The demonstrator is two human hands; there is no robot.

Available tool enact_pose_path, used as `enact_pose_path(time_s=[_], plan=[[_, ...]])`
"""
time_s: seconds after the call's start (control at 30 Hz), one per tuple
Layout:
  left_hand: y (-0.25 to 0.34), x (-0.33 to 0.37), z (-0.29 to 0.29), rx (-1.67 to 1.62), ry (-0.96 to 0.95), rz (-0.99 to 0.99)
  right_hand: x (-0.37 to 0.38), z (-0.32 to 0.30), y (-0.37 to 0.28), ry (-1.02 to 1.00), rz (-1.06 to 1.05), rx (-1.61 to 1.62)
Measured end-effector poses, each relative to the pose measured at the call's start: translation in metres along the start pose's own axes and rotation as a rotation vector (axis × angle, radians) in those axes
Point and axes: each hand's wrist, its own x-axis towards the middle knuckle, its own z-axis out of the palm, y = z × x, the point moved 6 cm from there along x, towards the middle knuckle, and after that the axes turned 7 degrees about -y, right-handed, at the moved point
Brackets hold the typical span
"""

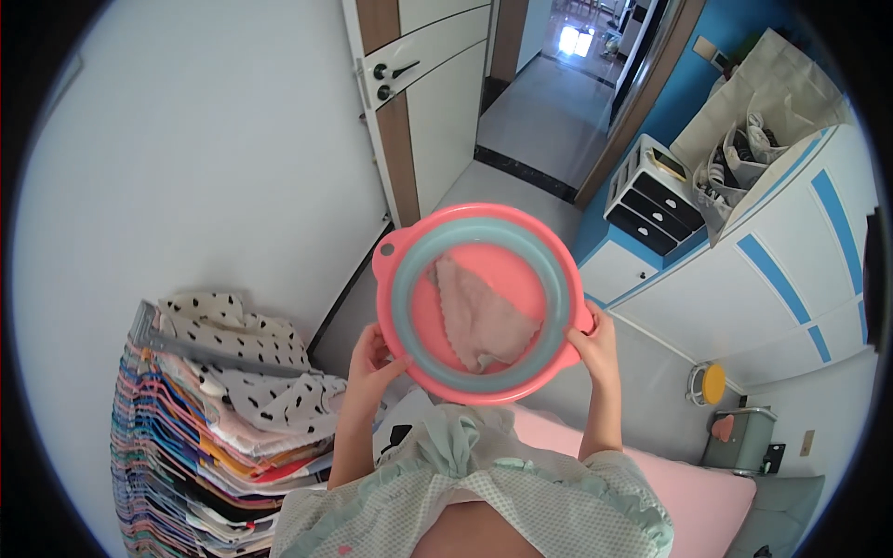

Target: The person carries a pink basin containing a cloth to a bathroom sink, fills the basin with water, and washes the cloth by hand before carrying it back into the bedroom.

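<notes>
In front of my body I hold up a round pink basin [477, 398] with a blue-grey band [560, 279] inside its wall. A light pink cloth [479, 316] with a scalloped edge lies folded on the basin's floor. My left hand [374, 361] grips the lower left rim, thumb on top and the other fingers partly hidden beneath. At the right side, my right hand [597, 344] is closed on the rim in the same way. A small round hole [387, 249] shows in the tab at the basin's upper left.
Many garments on hangers [223, 409] fill the lower left. An open white-and-brown door [423, 102] stands beyond the basin, beside a doorway. To the right are a small drawer unit [656, 200], a white-and-blue wardrobe [772, 251] and a yellow-topped stool [712, 383]. Pink bedding [688, 484] lies near my right side.
</notes>
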Motion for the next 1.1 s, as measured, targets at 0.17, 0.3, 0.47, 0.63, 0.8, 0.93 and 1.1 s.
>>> enact_pose_path(time_s=[0.17, 0.3, 0.47, 0.63, 0.8, 0.93, 1.1], plan=[[0.006, 0.057, 0.02, 0.011, -0.039, 0.005, 0.049, -0.026, 0.006, 0.017, -0.012, 0.013], [0.008, 0.108, 0.03, 0.04, -0.085, -0.013, 0.086, -0.04, 0.017, 0.03, -0.002, 0.041], [0.016, 0.176, 0.039, 0.075, -0.143, 0.009, 0.134, -0.051, 0.027, 0.099, -0.002, 0.074], [0.023, 0.247, 0.044, 0.12, -0.207, -0.033, 0.188, -0.066, 0.039, 0.14, 0.007, 0.051], [0.04, 0.317, 0.063, 0.153, -0.272, -0.023, 0.24, -0.082, 0.034, 0.192, 0.02, 0.123], [0.048, 0.374, 0.083, 0.129, -0.308, -0.015, 0.284, -0.108, 0.044, 0.214, -0.004, 0.077], [0.053, 0.44, 0.117, 0.073, -0.284, -0.033, 0.344, -0.142, 0.047, 0.236, 0.013, 0.072]])
